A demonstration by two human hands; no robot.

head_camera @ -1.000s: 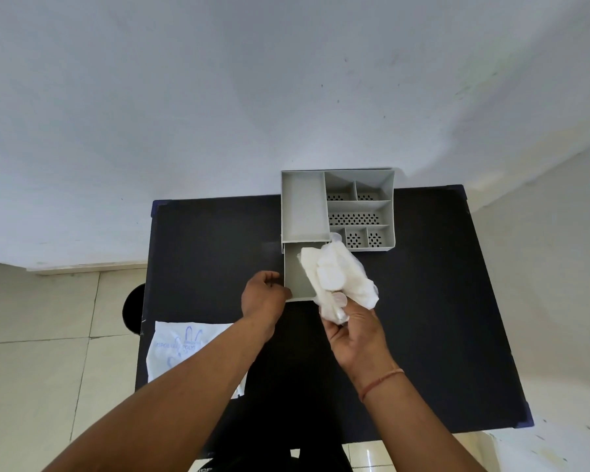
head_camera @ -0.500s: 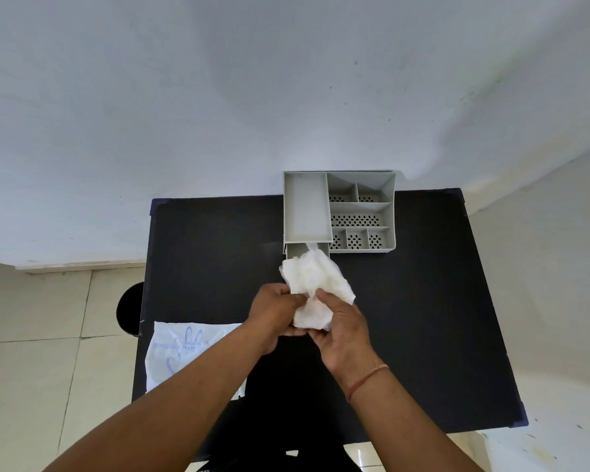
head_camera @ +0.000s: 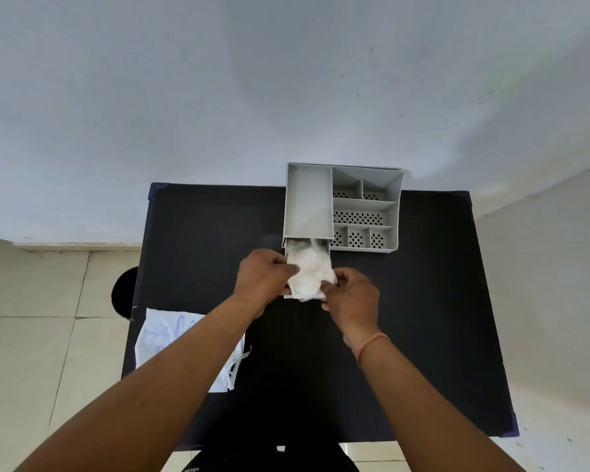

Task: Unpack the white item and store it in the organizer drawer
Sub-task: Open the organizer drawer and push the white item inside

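Nearest you, on the left edge of the black worktop [head_camera: 406, 335], lies the flat, empty printed wrapper [head_camera: 171, 338], partly under your left forearm. Further in, your two hands meet at the pulled-out organizer drawer [head_camera: 288, 248]. Your left hand [head_camera: 264, 282] has its grip closed on the left side of the crumpled white item [head_camera: 309, 275], and your right hand [head_camera: 353, 298] pinches its right near edge — both grips clamped on the same soft bundle. The white item sits in the open drawer, filling most of it and bulging over the near end, with both hands touching it. Beyond the drawer stands the grey organizer [head_camera: 343, 206] at the far edge of the worktop — one long plain compartment on the left above the drawer, smaller perforated compartments on the right. Behind it rises the pale wall [head_camera: 286, 80].
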